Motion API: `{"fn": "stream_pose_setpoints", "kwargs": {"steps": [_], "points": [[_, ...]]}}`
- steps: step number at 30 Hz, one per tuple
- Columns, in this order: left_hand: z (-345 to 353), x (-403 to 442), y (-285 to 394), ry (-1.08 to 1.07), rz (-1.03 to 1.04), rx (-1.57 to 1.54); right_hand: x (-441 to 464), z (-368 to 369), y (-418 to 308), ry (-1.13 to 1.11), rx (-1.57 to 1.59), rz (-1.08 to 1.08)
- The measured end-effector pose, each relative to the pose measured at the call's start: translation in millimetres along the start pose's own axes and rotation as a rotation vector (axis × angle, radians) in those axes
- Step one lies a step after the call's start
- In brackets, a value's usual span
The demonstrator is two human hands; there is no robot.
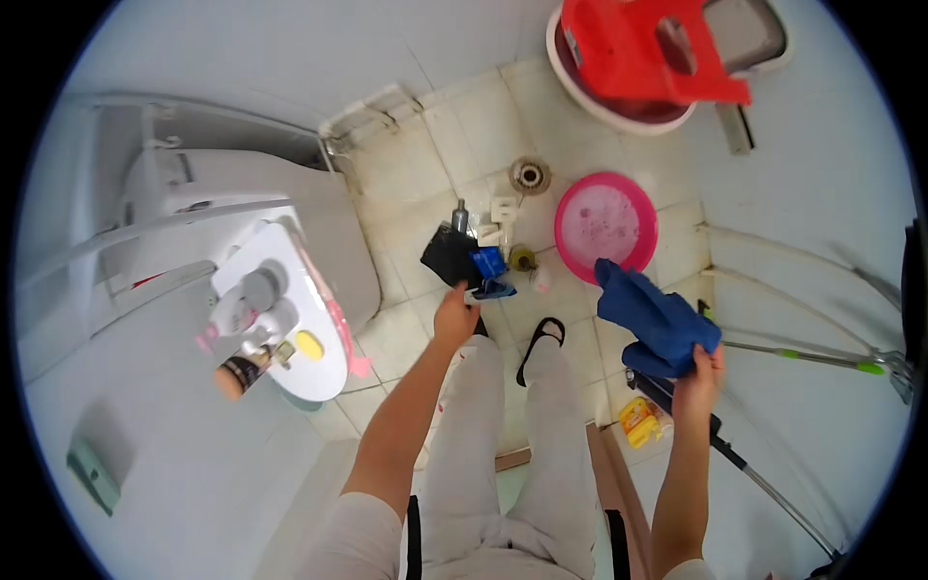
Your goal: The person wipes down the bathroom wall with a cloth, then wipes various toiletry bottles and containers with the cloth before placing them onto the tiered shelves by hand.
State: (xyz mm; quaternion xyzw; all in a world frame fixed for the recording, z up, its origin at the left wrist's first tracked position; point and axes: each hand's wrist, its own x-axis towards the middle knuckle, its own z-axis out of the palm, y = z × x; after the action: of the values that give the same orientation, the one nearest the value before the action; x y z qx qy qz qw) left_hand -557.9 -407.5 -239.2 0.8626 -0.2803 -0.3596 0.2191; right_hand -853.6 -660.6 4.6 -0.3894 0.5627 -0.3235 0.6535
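Note:
My right hand (698,382) is closed on a blue cloth (652,314), which hangs just below and right of a pink basin (606,228) of sudsy water. At the centre, my left hand (454,314) pinches a small dark blue item (493,290) that I cannot make out clearly. Right above that hand lie a black cloth or bag (449,254) and a bright blue packet (488,261). Beside them on the tiles are a grey bottle (460,217), white pieces (503,209) and a round olive-green object (522,258).
A floor drain (530,175) sits above the small items. At the upper right a red stool (643,48) rests in a large tub (619,118). On the left, bottles stand on a white shelf (324,372). A yellow container (638,422) and poles (783,498) are at the lower right.

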Motion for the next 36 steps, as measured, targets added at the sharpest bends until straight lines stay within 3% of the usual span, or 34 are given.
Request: {"fn": "stream_pose_setpoints", "kwargs": {"steps": [2,6,9,12,16,21,25,28,31,33,36], "points": [[38,71,-13,0.135,0.148,0.049,7,15,23,0.033,0.04,-0.047],[86,159,-9,0.165,0.196,0.226,9,11,77,0.038,0.186,-0.034],[101,155,-16,0.268,0.258,0.224,-7,-2,93,0.025,0.195,0.034],[51,103,11,0.358,0.314,0.18,-32,16,71,-0.068,0.231,0.133],[-106,-34,121,0.437,0.339,-0.046,-85,25,-25,-0.174,0.232,0.166],[-315,-228,292,0.545,0.557,-0.166,-219,31,-273,-0.664,0.331,-0.142],[-441,-362,404,0.515,0.566,-0.287,-296,70,-396,-0.926,-0.01,-0.622],[-484,-416,467,0.52,0.558,-0.343,-318,141,-420,-0.836,-0.349,-0.991],[-511,-452,511,0.507,0.514,-0.441,-343,202,-415,-0.734,-0.375,-1.203],[-515,-479,546,0.623,0.407,-0.404,-361,209,-418,-0.715,-0.346,-1.258],[-522,-502,534,0.689,0.504,-0.353,-386,215,-421,-0.761,-0.306,-1.313]]}}
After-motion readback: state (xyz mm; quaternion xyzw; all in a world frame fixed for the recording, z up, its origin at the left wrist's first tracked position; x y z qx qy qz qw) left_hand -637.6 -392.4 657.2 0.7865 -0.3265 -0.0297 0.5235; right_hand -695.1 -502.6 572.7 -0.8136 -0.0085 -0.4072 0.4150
